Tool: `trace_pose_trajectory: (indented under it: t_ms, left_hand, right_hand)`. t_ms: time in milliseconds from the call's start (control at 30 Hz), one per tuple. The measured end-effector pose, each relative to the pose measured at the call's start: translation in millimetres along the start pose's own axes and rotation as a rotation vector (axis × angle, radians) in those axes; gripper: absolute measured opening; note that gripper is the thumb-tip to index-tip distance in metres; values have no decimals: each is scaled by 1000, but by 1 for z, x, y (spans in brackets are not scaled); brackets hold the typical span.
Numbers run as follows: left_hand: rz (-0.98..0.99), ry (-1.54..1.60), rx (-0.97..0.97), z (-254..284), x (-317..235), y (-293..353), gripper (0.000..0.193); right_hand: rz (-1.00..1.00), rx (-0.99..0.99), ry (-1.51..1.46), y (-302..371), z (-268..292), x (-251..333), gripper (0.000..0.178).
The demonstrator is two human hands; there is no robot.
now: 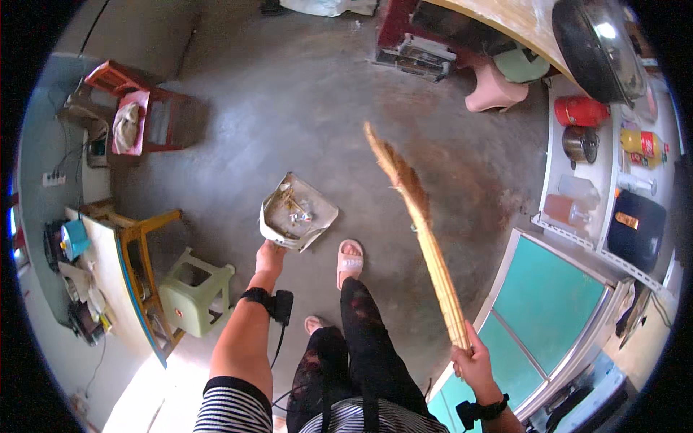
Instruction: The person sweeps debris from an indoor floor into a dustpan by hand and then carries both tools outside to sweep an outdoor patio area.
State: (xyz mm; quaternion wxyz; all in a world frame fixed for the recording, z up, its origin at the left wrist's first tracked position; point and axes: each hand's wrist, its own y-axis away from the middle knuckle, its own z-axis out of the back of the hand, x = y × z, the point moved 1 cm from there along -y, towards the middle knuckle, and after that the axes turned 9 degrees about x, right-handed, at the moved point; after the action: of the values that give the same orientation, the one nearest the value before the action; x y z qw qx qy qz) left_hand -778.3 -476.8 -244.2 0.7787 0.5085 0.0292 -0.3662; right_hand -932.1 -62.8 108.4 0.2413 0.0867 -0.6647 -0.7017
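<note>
While the person stands on the bare concrete floor [289,108] in pink slippers, the left hand [270,254] reaches down to the near edge of a pale, battered dustpan [297,213], its grip closed on that rim so the pan sits tilted with its mouth turned away from the feet; scraps of litter and dust lie heaped inside it, which seems to be why it is kept low and level enough not to spill. The right hand [473,361] is wrapped tight around the bound handle of a straw broom [419,216], held up off the floor at a slant with the bristle end pointing out ahead, clear of the pan. Both wrists carry dark straps. To the left stand a pale green plastic stool [193,289] and a yellow-framed counter [108,267] crowded with small gear. On the right a white shelf [552,144] holds packaged goods lined along the wall where they are handy: a squat red canister [581,111], a small steel pot [580,144], a yellow bottle with a red label [644,144] lying on its side, and a clear bottle of reddish liquid [567,211]. Above them a big black wok [595,47] rests on a wooden top, and a pink stool [494,90] is tucked beneath.
</note>
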Motion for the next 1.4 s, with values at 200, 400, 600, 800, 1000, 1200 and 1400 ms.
trace_pose_trajectory:
  t_ms: [200, 400, 600, 800, 1000, 1200, 1400]
  left_hand:
    - [55, 339, -45, 15, -29, 54, 32]
    - [254, 549, -189, -29, 31, 167, 33]
    - [239, 910, -369, -91, 75, 277, 36]
    - [372, 1009, -511, -175, 127, 353, 35]
    - [502, 995, -633, -275, 231, 379, 37]
    - [525, 980, -678, -288, 282, 388, 35]
    - [663, 812, -594, -286, 300, 384, 22]
  right_hand:
    - [41, -88, 50, -7, 5, -3, 67]
    - [118, -50, 136, -17, -19, -27, 70]
    - [273, 78, 212, -37, -80, -56, 70]
    - [446, 168, 321, -102, -195, -61, 65]
    - [496, 214, 544, -149, -307, -74, 20]
    - [608, -48, 1384, -142, -323, -233, 74]
    - [144, 420, 1544, -55, -310, -327, 78]
